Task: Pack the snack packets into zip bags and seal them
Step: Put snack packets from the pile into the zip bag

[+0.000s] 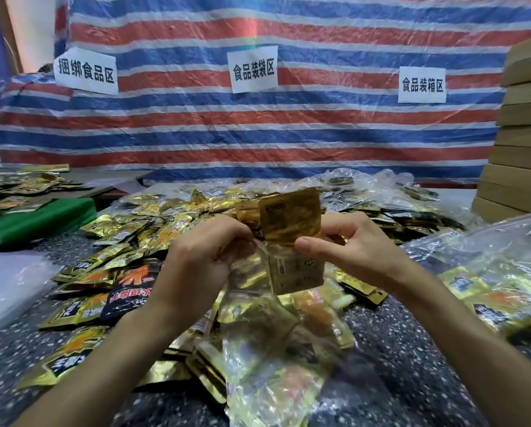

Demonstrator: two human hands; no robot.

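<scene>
Speckled tabletop (412, 365); my left hand (202, 257) grips zip bag (258, 349) mouth, right hand (350, 245) pinches gold packet (292, 214) at twelve o'clock; I'd slide it straight down.

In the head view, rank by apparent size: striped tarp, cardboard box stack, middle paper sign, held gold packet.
striped tarp
cardboard box stack
gold packet and middle paper sign: alike; packet is nearer, so unranked.

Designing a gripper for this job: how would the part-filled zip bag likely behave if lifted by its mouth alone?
Probably floppy: the zip bag is thin clear film, wrinkled and sagging below the left hand gripping its mouth. Likely bottom-heavy, as packets pile low inside. The glossy film looks slippery, so a light pinch might slide.
</scene>
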